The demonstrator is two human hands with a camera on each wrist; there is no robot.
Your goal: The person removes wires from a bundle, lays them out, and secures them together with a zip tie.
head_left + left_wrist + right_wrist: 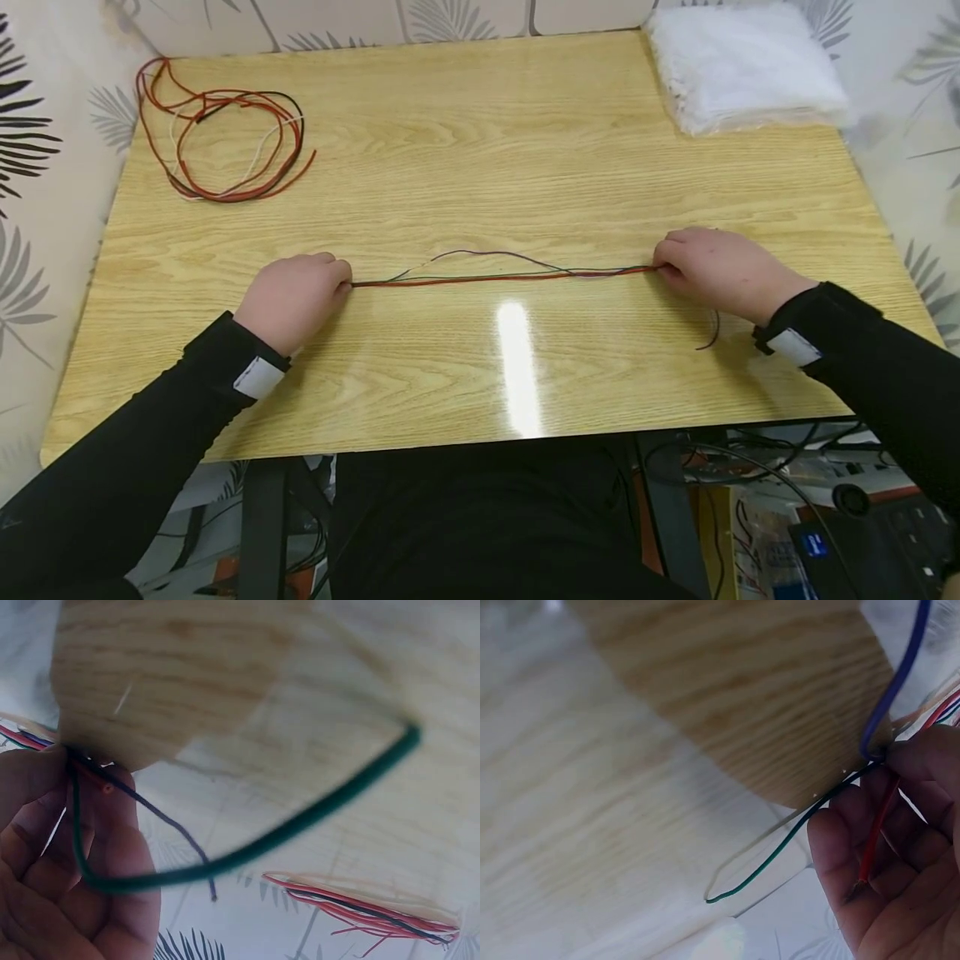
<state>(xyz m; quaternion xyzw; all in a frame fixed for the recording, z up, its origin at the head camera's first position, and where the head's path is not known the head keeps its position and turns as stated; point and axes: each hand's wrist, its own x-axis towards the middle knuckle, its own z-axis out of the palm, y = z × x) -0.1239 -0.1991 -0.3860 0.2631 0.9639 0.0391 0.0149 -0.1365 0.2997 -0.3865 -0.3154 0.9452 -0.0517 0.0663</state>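
A thin bundle of wires (502,276), red, green and purple, is stretched across the wooden table (487,167) between my two hands. My left hand (294,296) pinches its left end. My right hand (720,271) pinches its right end, and a loose tail (711,333) curls out behind that hand. In the left wrist view my fingers (67,847) curl round a green wire (247,851), a red wire end (105,786) and a dark purple wire (176,829). The right wrist view has a red wire (877,825) across my palm (900,870), with a green wire (780,855) and a purple wire (900,675) leading away.
A loose coil of red, black and white wires (225,137) lies at the table's far left corner. A white stack of plastic bags (742,67) sits at the far right corner. Cables and boxes (787,500) lie on the floor under the table's right side.
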